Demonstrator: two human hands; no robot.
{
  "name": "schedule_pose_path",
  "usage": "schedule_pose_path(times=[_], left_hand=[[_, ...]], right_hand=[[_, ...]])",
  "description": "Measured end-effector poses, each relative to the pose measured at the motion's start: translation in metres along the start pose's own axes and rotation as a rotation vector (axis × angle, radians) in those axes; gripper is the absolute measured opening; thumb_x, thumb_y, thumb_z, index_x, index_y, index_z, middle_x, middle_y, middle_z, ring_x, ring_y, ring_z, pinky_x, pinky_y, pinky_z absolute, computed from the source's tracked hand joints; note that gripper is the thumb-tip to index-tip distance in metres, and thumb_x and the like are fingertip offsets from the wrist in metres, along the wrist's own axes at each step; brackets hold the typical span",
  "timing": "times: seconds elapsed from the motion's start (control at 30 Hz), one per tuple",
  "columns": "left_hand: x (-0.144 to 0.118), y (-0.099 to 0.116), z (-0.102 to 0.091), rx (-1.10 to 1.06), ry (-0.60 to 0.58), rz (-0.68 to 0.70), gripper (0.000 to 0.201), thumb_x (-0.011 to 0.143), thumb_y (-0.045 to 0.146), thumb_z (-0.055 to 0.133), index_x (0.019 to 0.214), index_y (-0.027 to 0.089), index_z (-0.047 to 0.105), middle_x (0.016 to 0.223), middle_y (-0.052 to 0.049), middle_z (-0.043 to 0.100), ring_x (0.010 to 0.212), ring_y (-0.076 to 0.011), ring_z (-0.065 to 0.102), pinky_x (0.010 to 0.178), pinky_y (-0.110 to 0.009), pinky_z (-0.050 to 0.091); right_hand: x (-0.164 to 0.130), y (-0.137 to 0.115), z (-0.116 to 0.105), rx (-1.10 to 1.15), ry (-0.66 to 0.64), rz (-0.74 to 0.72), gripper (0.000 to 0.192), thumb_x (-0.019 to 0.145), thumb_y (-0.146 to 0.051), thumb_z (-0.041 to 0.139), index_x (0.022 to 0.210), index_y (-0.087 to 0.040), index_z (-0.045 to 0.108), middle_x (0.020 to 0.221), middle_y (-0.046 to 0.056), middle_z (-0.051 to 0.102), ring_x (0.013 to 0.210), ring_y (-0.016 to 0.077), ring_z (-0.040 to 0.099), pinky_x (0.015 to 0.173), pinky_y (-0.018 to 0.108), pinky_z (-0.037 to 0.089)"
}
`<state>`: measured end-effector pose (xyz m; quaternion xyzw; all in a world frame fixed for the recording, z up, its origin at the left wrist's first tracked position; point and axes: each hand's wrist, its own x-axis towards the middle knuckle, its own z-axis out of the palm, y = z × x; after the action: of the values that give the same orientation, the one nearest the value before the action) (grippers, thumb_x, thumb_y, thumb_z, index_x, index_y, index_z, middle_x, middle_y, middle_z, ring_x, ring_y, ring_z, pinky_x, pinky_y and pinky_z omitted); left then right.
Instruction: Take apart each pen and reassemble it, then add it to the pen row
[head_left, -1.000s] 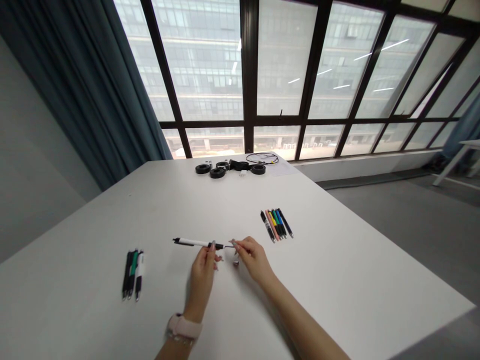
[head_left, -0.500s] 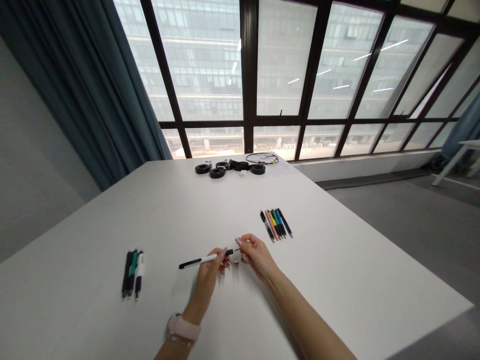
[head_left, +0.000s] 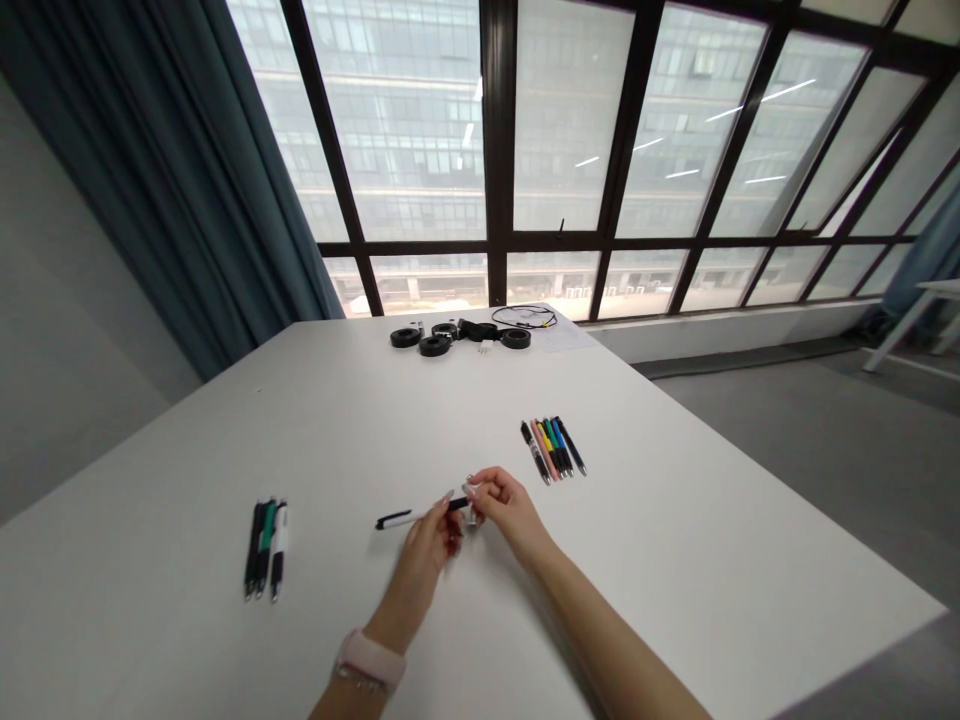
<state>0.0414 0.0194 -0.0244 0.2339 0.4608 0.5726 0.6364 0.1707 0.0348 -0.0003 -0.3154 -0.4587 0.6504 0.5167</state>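
Note:
My left hand (head_left: 429, 545) grips a white pen with black ends (head_left: 409, 517) by its right end, the pen lying nearly level just above the white table (head_left: 675, 520). My right hand (head_left: 504, 503) pinches a small silvery pen part (head_left: 471, 490) right at that end, fingertips of both hands almost touching. A pale watch sits on my left wrist (head_left: 369, 660).
A row of several coloured pens (head_left: 553, 448) lies to the right beyond my hands. Three dark, green and white pens (head_left: 265, 548) lie at the left. Black rolls of tape and a cable (head_left: 465, 335) sit at the far edge, under the windows.
The pen has come down and moved right, tilting toward the table. My two hands have closed together, the right hand now meeting the pen's end.

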Motion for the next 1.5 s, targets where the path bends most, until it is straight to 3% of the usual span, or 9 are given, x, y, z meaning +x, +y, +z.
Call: schedule_pose_path(times=[0.27, 0.63, 0.73, 0.83, 0.93, 1.03, 1.2, 1.33, 1.5], left_hand=[[-0.008, 0.006, 0.005, -0.041, -0.084, -0.096, 0.027, 0.068, 0.041, 0.069, 0.068, 0.015, 0.060, 0.059, 0.000, 0.059, 0.052, -0.0096, 0.051, 0.044, -0.020, 0.032], [-0.012, 0.011, 0.010, -0.067, -0.032, -0.116, 0.022, 0.073, 0.036, 0.064, 0.071, 0.015, 0.059, 0.057, 0.002, 0.056, 0.048, -0.0088, 0.050, 0.044, -0.020, 0.034], [-0.014, 0.014, 0.011, -0.100, 0.046, -0.075, 0.021, 0.074, 0.036, 0.064, 0.073, 0.017, 0.056, 0.056, 0.004, 0.055, 0.046, -0.0079, 0.048, 0.042, -0.020, 0.034], [-0.012, 0.017, 0.008, -0.157, 0.113, -0.021, 0.019, 0.074, 0.034, 0.064, 0.076, 0.017, 0.056, 0.059, 0.004, 0.056, 0.046, -0.0068, 0.048, 0.041, -0.018, 0.034], [-0.010, 0.018, 0.003, -0.194, 0.170, 0.006, 0.016, 0.076, 0.033, 0.061, 0.077, 0.018, 0.055, 0.059, 0.005, 0.055, 0.045, -0.0059, 0.047, 0.040, -0.017, 0.034], [-0.009, 0.017, 0.001, -0.224, 0.181, 0.009, 0.014, 0.078, 0.031, 0.059, 0.077, 0.017, 0.056, 0.059, 0.004, 0.056, 0.045, -0.0058, 0.048, 0.040, -0.017, 0.036], [-0.009, 0.017, 0.001, -0.256, 0.173, 0.010, 0.013, 0.083, 0.028, 0.054, 0.077, 0.017, 0.055, 0.058, 0.004, 0.055, 0.045, -0.0057, 0.048, 0.039, -0.016, 0.037], [-0.010, 0.017, 0.002, -0.257, 0.160, -0.002, 0.013, 0.084, 0.027, 0.053, 0.077, 0.016, 0.055, 0.058, 0.004, 0.055, 0.043, -0.0055, 0.046, 0.038, -0.016, 0.036], [-0.011, 0.018, 0.003, -0.250, 0.180, -0.011, 0.012, 0.082, 0.026, 0.054, 0.077, 0.016, 0.055, 0.057, 0.004, 0.055, 0.042, -0.0057, 0.045, 0.037, -0.016, 0.035]], right_hand=[[-0.002, -0.002, 0.000, 0.197, -0.030, 0.078, 0.038, 0.069, -0.047, 0.070, 0.092, -0.017, 0.061, 0.062, -0.002, 0.061, 0.052, 0.0097, 0.051, 0.056, 0.024, 0.039], [0.003, 0.004, -0.005, 0.118, -0.003, 0.064, 0.045, 0.076, -0.058, 0.060, 0.091, -0.015, 0.061, 0.061, -0.001, 0.059, 0.051, 0.0091, 0.050, 0.055, 0.023, 0.040], [0.003, 0.008, -0.011, -0.152, 0.055, 0.001, 0.045, 0.084, -0.059, 0.048, 0.090, -0.016, 0.060, 0.060, -0.001, 0.057, 0.051, 0.0107, 0.050, 0.054, 0.024, 0.040], [-0.002, 0.011, -0.015, -0.723, 0.142, -0.123, 0.028, 0.090, -0.043, 0.045, 0.099, -0.019, 0.058, 0.066, 0.000, 0.060, 0.062, 0.0144, 0.054, 0.063, 0.026, 0.041], [-0.008, 0.014, -0.013, -1.170, 0.075, -0.204, 0.026, 0.090, -0.029, 0.049, 0.114, -0.018, 0.053, 0.092, 0.007, 0.065, 0.085, 0.0201, 0.058, 0.076, 0.031, 0.042], [-0.011, 0.015, -0.008, -1.397, -0.034, -0.266, 0.033, 0.088, -0.031, 0.055, 0.117, -0.016, 0.051, 0.105, 0.012, 0.063, 0.097, 0.0246, 0.057, 0.081, 0.034, 0.041], [-0.006, 0.015, -0.004, -1.567, -0.103, -0.251, 0.030, 0.088, -0.033, 0.055, 0.111, -0.015, 0.053, 0.096, 0.012, 0.066, 0.090, 0.0259, 0.059, 0.074, 0.033, 0.042], [-0.004, 0.014, -0.004, -1.650, -0.187, -0.245, 0.018, 0.090, -0.020, 0.048, 0.105, -0.016, 0.056, 0.093, 0.011, 0.068, 0.084, 0.0241, 0.060, 0.069, 0.031, 0.042], [-0.004, 0.016, -0.007, -1.437, -0.096, -0.239, 0.022, 0.092, -0.015, 0.040, 0.104, -0.016, 0.059, 0.092, 0.011, 0.068, 0.083, 0.0209, 0.060, 0.070, 0.030, 0.041]])
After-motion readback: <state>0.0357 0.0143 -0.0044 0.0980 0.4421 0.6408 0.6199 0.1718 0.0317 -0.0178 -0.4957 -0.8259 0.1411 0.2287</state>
